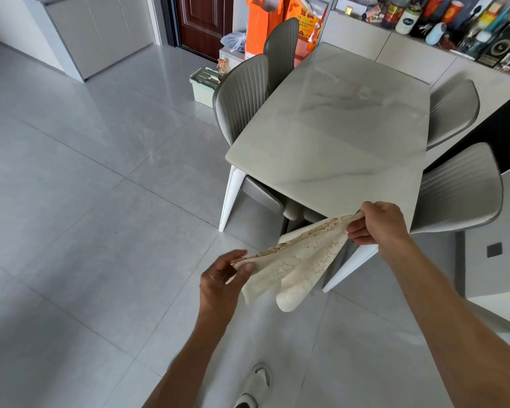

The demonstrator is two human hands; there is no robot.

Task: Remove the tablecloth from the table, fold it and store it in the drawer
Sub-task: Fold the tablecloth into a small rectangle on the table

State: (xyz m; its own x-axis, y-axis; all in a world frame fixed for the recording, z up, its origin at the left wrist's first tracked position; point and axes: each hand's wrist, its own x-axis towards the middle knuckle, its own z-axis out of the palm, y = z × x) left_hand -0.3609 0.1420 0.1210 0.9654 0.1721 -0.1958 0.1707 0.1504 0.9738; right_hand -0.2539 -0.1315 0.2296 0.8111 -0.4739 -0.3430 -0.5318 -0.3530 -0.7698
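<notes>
1. Tablecloth was off the table, held in the air just in front of the table's near edge, over the floor. It was already doubled into a narrow, slack band; I could not count the layers.
2. Right hand pinched the band's end nearest the table, fingers curled round the bunched corner. Left hand held the other end, farther from the table, thumb on top and fingers under the cloth. The two hands were well apart, the top edge running between them.
3. Below that top edge the cloth sagged away from the table in two loose lobes. I judged the folding about half done and the storing not begun.
4. To fold well from here, I judged I should draw the top edge taut first so the hanging lobes fall flat against each other.
5. Next I would bring the left end across to the right end, matching corners before pinching both together.
6. The bare tabletop was right there; I judged that laying the band on it would let me smooth creases and square the edges.
7. Risk noted: the smooth-looking cloth could slip from the left hand's light hold.
8. No drawer could be picked out near the table; chairs stood along both its long sides.
</notes>
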